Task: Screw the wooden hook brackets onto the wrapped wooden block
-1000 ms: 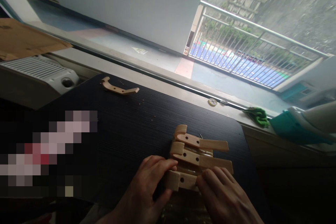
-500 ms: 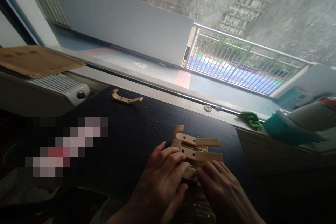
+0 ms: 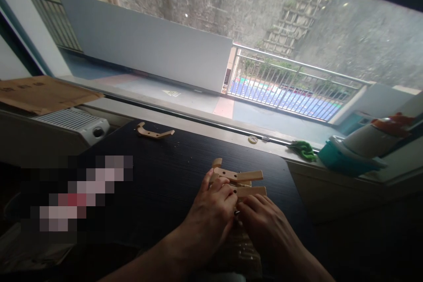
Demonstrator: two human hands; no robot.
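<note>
Several curved wooden hooks with drilled holes lie side by side before me, among them the far wooden hook (image 3: 249, 176) and a nearer wooden hook (image 3: 253, 191). My left hand (image 3: 214, 205) is closed over their left ends, its fingers curled on the wood. Close against it, my right hand (image 3: 264, 216) is closed too, with bent fingertips low at the nearest piece, which the hands mostly hide. A small shiny metal bit (image 3: 236, 213) shows between the hands. Under my wrists lies clear, glossy plastic (image 3: 246, 249).
Another wooden hook (image 3: 153, 134) lies at the far left of the black table (image 3: 165, 176), with small crumbs nearby. Along the window sill are a tape roll (image 3: 253, 139), a green cloth (image 3: 304, 150) and a teal container (image 3: 346, 158). A brown envelope (image 3: 42, 94) rests at left.
My left hand has shifted forward over the hooks and covers more of them. My right hand has stayed close beside it. The view has tilted up slightly.
</note>
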